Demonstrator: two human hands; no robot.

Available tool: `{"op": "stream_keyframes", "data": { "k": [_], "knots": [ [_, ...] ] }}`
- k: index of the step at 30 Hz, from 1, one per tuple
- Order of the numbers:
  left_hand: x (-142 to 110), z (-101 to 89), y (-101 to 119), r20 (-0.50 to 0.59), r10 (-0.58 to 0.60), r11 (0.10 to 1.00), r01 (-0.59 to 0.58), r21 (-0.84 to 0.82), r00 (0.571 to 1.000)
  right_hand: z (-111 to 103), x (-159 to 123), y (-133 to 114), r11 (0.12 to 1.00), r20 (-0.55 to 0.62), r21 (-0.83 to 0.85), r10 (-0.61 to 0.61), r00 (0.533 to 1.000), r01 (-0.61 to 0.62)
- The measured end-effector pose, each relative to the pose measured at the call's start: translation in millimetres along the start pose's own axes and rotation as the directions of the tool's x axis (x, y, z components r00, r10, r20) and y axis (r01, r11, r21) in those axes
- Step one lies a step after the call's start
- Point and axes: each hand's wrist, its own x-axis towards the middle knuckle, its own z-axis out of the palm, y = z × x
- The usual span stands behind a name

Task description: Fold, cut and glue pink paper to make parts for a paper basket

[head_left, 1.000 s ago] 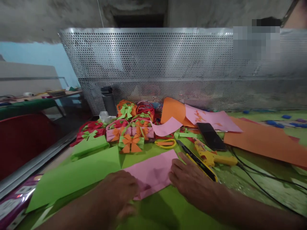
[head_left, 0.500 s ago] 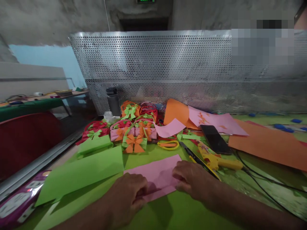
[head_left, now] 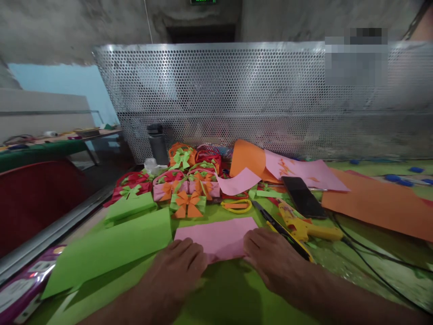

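Note:
A pink sheet of paper (head_left: pixel 218 234) lies on the green tabletop in front of me, its near edge folded. My left hand (head_left: pixel 184 266) is closed on the sheet's near left corner, knuckles up. At the near right corner my right hand (head_left: pixel 267 250) is closed on it too. The fingertips of both hands are hidden under the knuckles. Just right of the paper lie a black-and-yellow utility knife (head_left: pixel 280 230) and a yellow glue gun (head_left: pixel 304 228). Green paper (head_left: pixel 115 248) is spread to the left of my left hand.
Several small paper gift boxes with bows (head_left: pixel 187 203) stand behind the sheet. Yellow-handled scissors (head_left: pixel 237 206), a black phone (head_left: pixel 303 197) and orange paper (head_left: pixel 379 205) lie to the right. A dark bottle (head_left: pixel 158 146) stands before the perforated metal screen (head_left: pixel 219 85). Black cables (head_left: pixel 372 262) cross the right side.
The pink sheet's near edge has been folded away from me, so less of its depth shows. My left hand has shifted slightly and turned knuckles up; my right hand stays at its corner.

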Motion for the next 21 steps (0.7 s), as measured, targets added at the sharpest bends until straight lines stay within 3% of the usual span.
{"op": "stream_keyframes", "data": {
  "k": [3,6,12,17,21],
  "knots": [
    [1.8,-6.1,-2.5,0.013,0.056,0.992,-0.057,0.11,0.998,4.6,-4.1,0.4,0.989,0.0,-0.119,-0.092,0.996,0.091],
    [3.8,-6.7,-2.0,0.02,0.074,0.993,-0.075,0.086,0.997,6.2,-3.8,1.3,0.983,-0.005,-0.167,-0.085,0.996,0.083],
    [6.8,-2.8,0.1,-0.134,0.117,0.986,-0.098,0.134,0.984,7.7,-4.9,-1.2,0.968,-0.038,-0.193,-0.172,0.984,0.162],
    [4.9,-18.7,3.6,-0.125,0.134,0.979,-0.112,0.171,0.983,-0.5,-8.4,-12.1,0.955,-0.142,-0.242,-0.207,0.968,0.169],
    [2.8,-26.1,11.6,-0.211,0.184,0.97,-0.143,0.194,0.96,-11.2,-7.6,-26.7,0.944,-0.258,-0.285,-0.243,0.935,0.167]
  ]
}}
